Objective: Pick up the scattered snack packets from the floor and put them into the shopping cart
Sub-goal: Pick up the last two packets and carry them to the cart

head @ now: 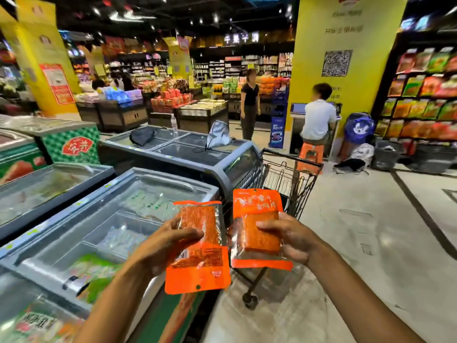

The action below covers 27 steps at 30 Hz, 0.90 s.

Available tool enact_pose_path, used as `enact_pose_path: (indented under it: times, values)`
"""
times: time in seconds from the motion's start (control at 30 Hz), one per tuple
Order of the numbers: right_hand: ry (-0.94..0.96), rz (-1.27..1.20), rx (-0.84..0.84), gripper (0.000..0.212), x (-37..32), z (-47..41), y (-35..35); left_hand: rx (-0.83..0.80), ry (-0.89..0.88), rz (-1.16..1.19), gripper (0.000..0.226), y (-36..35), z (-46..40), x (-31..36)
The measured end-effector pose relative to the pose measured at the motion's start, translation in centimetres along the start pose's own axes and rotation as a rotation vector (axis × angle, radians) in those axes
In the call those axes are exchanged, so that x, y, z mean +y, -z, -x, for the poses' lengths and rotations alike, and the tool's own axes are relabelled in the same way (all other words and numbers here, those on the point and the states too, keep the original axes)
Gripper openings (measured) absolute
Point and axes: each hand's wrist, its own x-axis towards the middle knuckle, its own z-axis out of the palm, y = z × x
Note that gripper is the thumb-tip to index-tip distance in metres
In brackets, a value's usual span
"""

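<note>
I hold two orange snack packets at chest height. My left hand (164, 243) grips the left packet (200, 266) by its side, thumb across its clear window. My right hand (289, 240) grips the right packet (257, 209), fingers curled over its front. Both packets hang just in front of a black wire shopping cart (291, 169), which stands on the floor beyond them, partly hidden behind the packets. The inside of the cart is mostly hidden.
Glass-topped chest freezers (103, 219) line the left side, close to the cart. A person sits on an orange stool (310, 154) beyond the cart, another person (249, 105) stands farther back. Snack shelves (425, 95) fill the right wall; bags (356, 157) lie below. Marble floor (371, 243) spreads right.
</note>
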Motion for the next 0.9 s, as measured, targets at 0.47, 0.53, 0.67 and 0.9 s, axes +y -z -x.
enact_pose_path:
  times: [0.47, 0.53, 0.67, 0.9]
  values:
    - [-0.076, -0.064, 0.063, 0.063, -7.5, -21.0, 16.5, -0.037, 0.103, 0.042, 0.047, -3.8, -27.9, 0.6]
    - [-0.081, -0.073, 0.088, 0.055, -8.1, -24.5, 18.7, -0.030, 0.118, 0.031, 0.043, -3.0, -32.6, 0.3]
    - [-0.074, -0.058, 0.169, 0.054, -9.4, -31.8, 22.9, -0.034, 0.100, -0.014, 0.031, -1.7, -42.4, -0.5]
    - [-0.084, -0.068, 0.287, 0.104, -10.9, -42.7, 32.1, -0.104, 0.195, -0.012, 0.041, -2.6, -57.7, -2.8]
